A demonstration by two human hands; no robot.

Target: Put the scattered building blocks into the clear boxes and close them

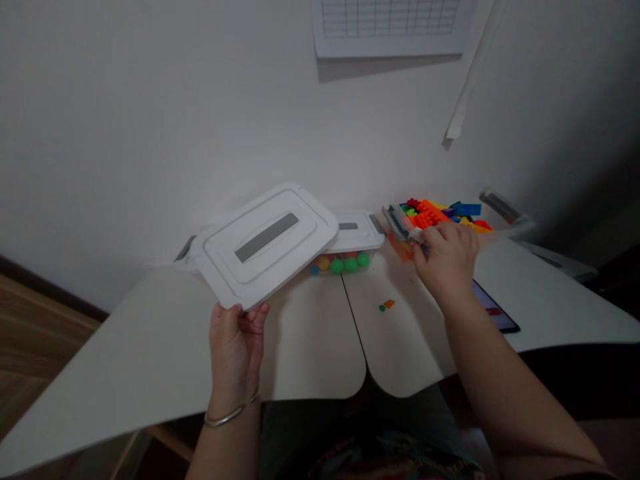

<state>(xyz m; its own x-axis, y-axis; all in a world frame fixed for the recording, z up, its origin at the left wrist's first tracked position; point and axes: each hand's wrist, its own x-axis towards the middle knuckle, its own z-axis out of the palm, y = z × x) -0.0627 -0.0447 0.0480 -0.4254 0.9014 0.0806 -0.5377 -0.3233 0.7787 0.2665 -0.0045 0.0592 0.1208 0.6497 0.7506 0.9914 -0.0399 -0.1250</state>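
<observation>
A white box lid [225, 250] with a grey strip is pinched at its near corner by my left hand [237, 337], tilted above the table. My right hand [447, 257] is closed on the near rim of a clear plastic box [400, 250], which is slightly blurred. Colourful toy bricks [427, 215] in red, orange, blue and yellow are heaped in that box. Its grey side latches stand out at both ends. Part of the box is hidden behind my right hand.
Behind the held lid stands a second lidded box [360, 233] with green and other coloured balls [350, 265] inside. A small orange piece and a green piece [383, 308] lie on the white table [310, 360]. At right lies a tablet [495, 310], partly under my arm.
</observation>
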